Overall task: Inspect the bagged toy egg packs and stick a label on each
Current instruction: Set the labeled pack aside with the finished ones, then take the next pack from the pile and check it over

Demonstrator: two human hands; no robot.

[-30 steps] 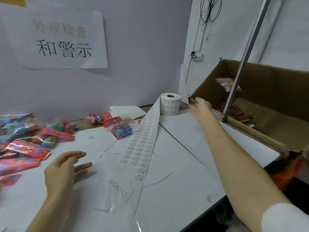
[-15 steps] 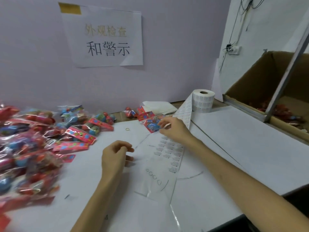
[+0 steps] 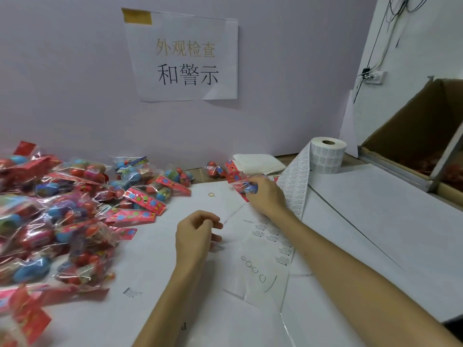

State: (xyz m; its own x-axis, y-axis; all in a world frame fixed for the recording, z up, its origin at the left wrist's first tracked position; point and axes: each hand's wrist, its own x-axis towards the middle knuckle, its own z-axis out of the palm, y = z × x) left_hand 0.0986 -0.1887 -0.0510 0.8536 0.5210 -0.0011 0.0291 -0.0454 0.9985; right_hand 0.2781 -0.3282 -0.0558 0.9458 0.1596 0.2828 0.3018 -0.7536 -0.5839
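- Back from the rim of the cardboard box (image 3: 413, 136) since a second ago: right hand (image 3: 266, 197), now clenched round one toy egg pack (image 3: 246, 188)
- Well off to the right of that grasp, the box itself, with blurred red packs inside, likely the finished ones
- Far to the left of the grasp, pile of bagged packs (image 3: 75, 209), by the look of it awaiting inspection, so plenty of the task left
- Touching the gripping hand on its right and passing beneath the wrist, label strip (image 3: 294, 181), fed from the label roll (image 3: 325, 156) beyond
- Nearer than the grasp and to its left, left hand (image 3: 198, 234), gone from flat and spread to curled; no telling of a label pinched there or not
- Just left of the held pack, small rubber band (image 3: 211, 194) on the table
- Read as the start of a fresh round: next pack taken up for checking, label not yet on
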